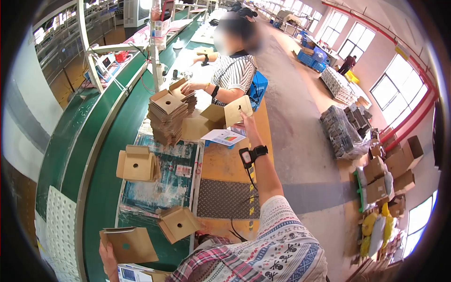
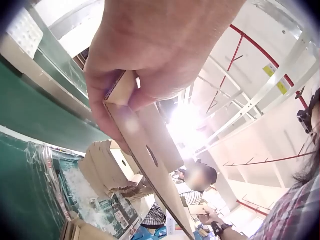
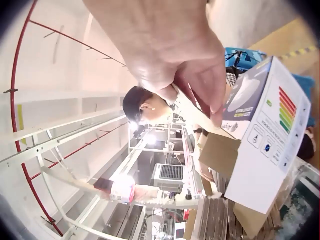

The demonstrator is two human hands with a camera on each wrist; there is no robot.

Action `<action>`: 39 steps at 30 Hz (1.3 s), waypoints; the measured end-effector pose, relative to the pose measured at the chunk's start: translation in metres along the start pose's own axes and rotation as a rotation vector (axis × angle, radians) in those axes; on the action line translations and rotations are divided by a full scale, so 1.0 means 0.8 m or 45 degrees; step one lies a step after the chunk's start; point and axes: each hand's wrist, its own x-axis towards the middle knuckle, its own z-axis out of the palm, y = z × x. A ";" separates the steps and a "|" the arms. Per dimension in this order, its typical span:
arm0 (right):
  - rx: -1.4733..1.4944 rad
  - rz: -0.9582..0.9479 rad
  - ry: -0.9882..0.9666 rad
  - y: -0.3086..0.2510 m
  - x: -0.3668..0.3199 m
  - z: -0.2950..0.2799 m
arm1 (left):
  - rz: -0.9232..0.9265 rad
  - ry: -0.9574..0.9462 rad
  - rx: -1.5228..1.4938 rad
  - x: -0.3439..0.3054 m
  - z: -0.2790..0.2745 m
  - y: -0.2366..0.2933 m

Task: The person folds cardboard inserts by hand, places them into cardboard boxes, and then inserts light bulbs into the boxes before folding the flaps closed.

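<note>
My right hand (image 1: 243,123) is stretched out at upper centre and pinches an unfolded box (image 1: 238,111), brown inside; its printed white panel (image 3: 272,132) with coloured bars shows in the right wrist view. At lower left my left hand (image 1: 109,261) grips a brown cardboard piece (image 1: 131,245) with a round hole, fingers and thumb (image 2: 145,55) on either side of its folded edge in the left wrist view. Under it is a partly visible printed box (image 1: 134,273). Two brown inserts with holes, one flat (image 1: 136,164) and one tilted (image 1: 178,224), lie nearby.
A tall stack of cardboard inserts (image 1: 167,115) stands on the green bench (image 1: 105,188), beside a plastic-covered board (image 1: 164,181). Another person (image 1: 232,75) in a striped shirt sits beyond it, a hand at the stack. A metal rail (image 1: 96,141) runs along the left.
</note>
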 end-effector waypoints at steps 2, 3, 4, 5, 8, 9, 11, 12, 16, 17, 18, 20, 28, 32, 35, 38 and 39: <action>-0.060 0.053 -0.002 0.006 0.028 -0.017 | 0.004 0.008 0.045 0.007 -0.003 -0.023; 0.030 0.070 0.017 0.003 0.036 -0.024 | -0.014 -0.109 0.028 0.012 -0.012 -0.031; 0.016 0.075 0.054 0.001 0.042 -0.034 | -0.045 -0.116 -0.026 0.015 -0.013 -0.033; -0.001 0.078 0.091 -0.002 0.046 -0.046 | -0.078 -0.123 -0.083 0.016 -0.011 -0.034; 0.091 0.099 0.175 -0.011 0.033 -0.068 | -0.093 -0.053 -0.132 0.021 0.002 -0.035; 0.166 0.090 0.179 -0.006 0.035 -0.083 | -0.081 -0.011 -0.126 0.022 0.006 -0.033; 0.303 0.097 0.259 0.012 0.048 -0.109 | -0.113 -0.037 -0.056 0.027 0.014 -0.016; 0.396 0.079 0.270 0.023 0.048 -0.114 | -0.132 -0.055 -0.024 0.028 0.018 -0.011; 0.740 0.064 0.343 0.067 0.054 -0.114 | -0.227 0.004 0.001 0.040 0.032 -0.015; 0.829 0.076 0.366 0.078 0.058 -0.108 | -0.218 -0.024 -0.034 0.046 0.032 -0.026; 0.919 0.091 0.384 0.087 0.061 -0.100 | -0.210 -0.046 -0.067 0.049 0.031 -0.031; 1.042 0.120 0.397 0.107 0.075 -0.082 | -0.115 -0.135 -0.078 0.053 0.040 -0.016; 1.592 0.257 0.292 0.091 0.079 0.009 | -0.165 -0.220 -0.090 0.052 0.040 -0.028; 1.645 0.245 0.265 0.068 0.048 0.027 | -0.202 -0.042 0.069 0.042 0.041 -0.051; 1.696 0.264 0.226 0.072 0.033 0.030 | -0.209 0.033 0.146 0.039 0.042 -0.051; 1.657 0.208 0.259 0.082 0.022 0.036 | -0.150 -0.083 0.049 0.044 0.048 -0.029; 1.696 0.236 0.240 0.099 0.029 0.033 | -0.123 -0.137 0.006 0.044 0.050 -0.018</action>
